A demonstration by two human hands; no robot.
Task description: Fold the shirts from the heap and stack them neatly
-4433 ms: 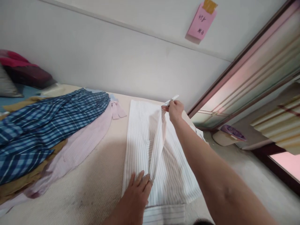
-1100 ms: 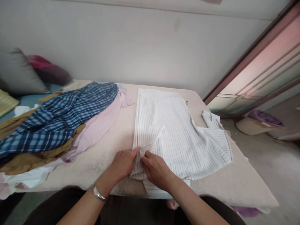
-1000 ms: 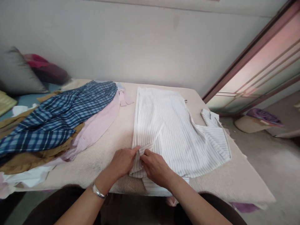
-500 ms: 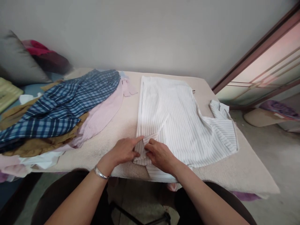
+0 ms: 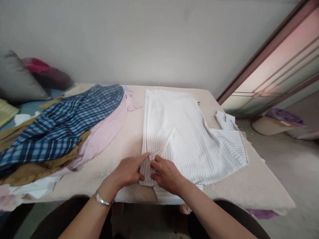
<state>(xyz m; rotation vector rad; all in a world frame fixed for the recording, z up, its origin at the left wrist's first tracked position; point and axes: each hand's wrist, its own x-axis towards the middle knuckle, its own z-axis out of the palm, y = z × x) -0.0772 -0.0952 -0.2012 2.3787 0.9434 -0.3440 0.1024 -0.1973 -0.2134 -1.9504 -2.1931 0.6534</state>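
A white shirt with thin dark stripes [image 5: 184, 132] lies spread on the cream-covered table, its left side folded into a long straight edge. At the near left corner of the shirt, my left hand [image 5: 129, 169] rests with index finger stretched out on the cloth and thumb held apart by the edge. Just to its right, the curled fingers of my right hand [image 5: 165, 174] pinch a fold of the striped fabric. A strip of the shirt hangs toward the front edge under my right wrist. The tips of my other left fingers are hidden.
Left of the shirt lies a heap with a blue plaid shirt [image 5: 67, 122], a pink garment [image 5: 102, 132] and brown cloth. A grey cushion [image 5: 20, 79] leans at the far left. Behind the table [image 5: 264, 186] stands a wall; a basket with purple cloth [image 5: 269, 122] sits at right.
The view has tilted up a little, so everything sits lower in the picture. Both hands stay at the same corner of the shirt, with hardly any change in their hold.
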